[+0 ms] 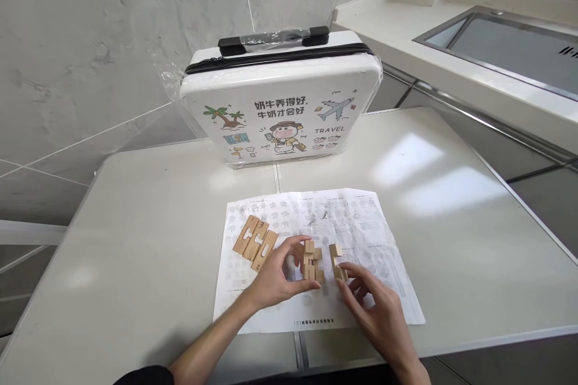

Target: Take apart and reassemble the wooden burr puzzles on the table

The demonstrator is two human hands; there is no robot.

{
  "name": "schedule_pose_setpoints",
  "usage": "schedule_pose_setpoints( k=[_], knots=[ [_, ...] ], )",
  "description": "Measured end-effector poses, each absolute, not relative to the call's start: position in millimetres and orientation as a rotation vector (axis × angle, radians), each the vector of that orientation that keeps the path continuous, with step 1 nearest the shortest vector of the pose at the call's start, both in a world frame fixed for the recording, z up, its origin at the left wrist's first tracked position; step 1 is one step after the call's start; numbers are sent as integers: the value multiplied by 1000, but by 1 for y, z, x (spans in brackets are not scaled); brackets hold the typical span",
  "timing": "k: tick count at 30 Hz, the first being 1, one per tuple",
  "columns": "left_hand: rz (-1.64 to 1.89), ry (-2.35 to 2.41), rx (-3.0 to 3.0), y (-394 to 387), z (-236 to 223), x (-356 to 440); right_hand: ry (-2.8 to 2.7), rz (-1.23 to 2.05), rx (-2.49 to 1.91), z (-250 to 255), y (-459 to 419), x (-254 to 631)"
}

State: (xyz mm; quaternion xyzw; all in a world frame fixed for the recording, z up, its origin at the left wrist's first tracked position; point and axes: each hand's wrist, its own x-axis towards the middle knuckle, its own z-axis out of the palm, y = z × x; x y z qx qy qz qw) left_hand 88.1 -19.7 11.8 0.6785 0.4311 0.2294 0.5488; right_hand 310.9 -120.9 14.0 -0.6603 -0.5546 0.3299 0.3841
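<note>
**Desk:** The fingers (301,244) first — how do they stand?

**Photographer:** Head view: the left hand (276,277) curls its fingers around a partly built cluster of wooden blocks (312,260), thumb underneath, pinching it upright on the instruction sheet (361,222). The right hand (377,307) stretches its fingers, loosely spread, to a second notched block piece (336,260), the tips touching its lower end. Whether that piece is gripped or only steadied, I cannot tell.

**Desk:** And where is the rest of the puzzle?

**Photographer:** Three flat notched pieces (254,242) lie side by side, untouched, on the sheet's left part, just beside the left hand. Everything sits on the white table (135,240). A white suitcase-shaped case (280,102), cartoon-printed and wrapped in clear film, stands upright at the far edge, well apart from the work. A steel sink (510,51) shows at upper right.

**Desk:** How far along would you call it?

**Photographer:** By my reading, about midway: a few blocks are already interlocked in the left hand's cluster, one piece stands near it unjoined, and three more wait to the side. There is only this one view.
</note>
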Motion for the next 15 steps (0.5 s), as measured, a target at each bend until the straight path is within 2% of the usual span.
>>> schedule_pose_setpoints(
  k=[15],
  knots=[
    [515, 980, 1491, -19, 18, 90, -1360, 1014, -1344, 40, -103, 299]
  ],
)
